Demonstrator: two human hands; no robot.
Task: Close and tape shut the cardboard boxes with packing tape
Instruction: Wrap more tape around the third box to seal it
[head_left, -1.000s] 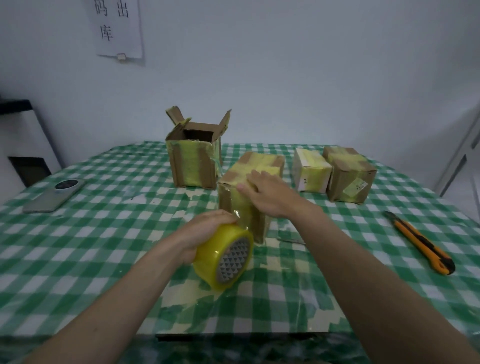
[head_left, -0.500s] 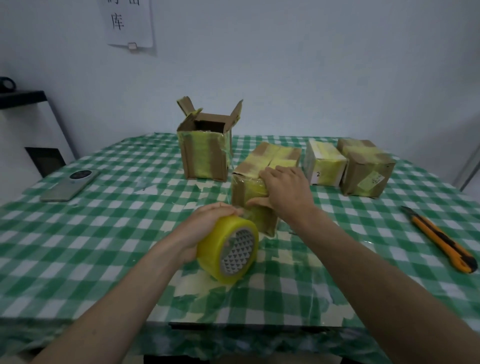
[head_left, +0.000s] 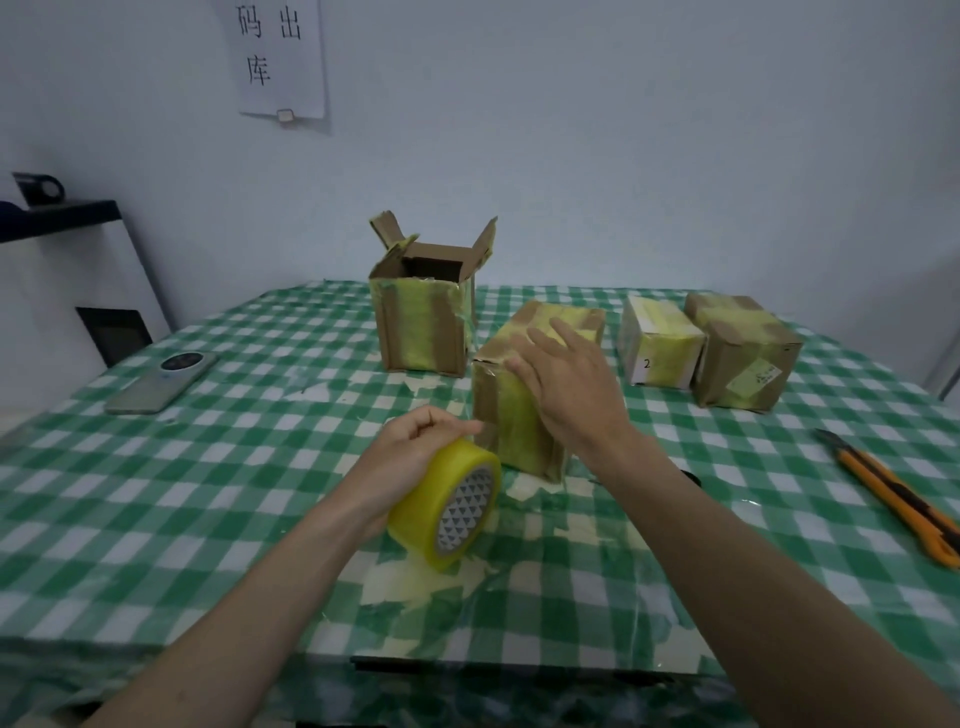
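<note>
desk (head_left: 156, 519) under green checked cloth against a pale wall; paper notice (head_left: 280, 57) above. closed box (head_left: 524, 395) at desk centre, open box (head_left: 421, 322) behind it. right hand (head_left: 571, 384), fingers spread flat, presses the closed box. left hand (head_left: 415, 457) grips the tape roll (head_left: 447, 504) beside it. utility knife (head_left: 893, 493) near right edge.

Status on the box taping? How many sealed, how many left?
Done, by the look of it: two closed boxes at the right, the white-sided box and the brown box, both banded in yellow tape. In hand: the right hand presses flat on the middle box, closed and taped, while the left hand grips the tape roll beside it. Left: the open box behind, flaps up.
</note>
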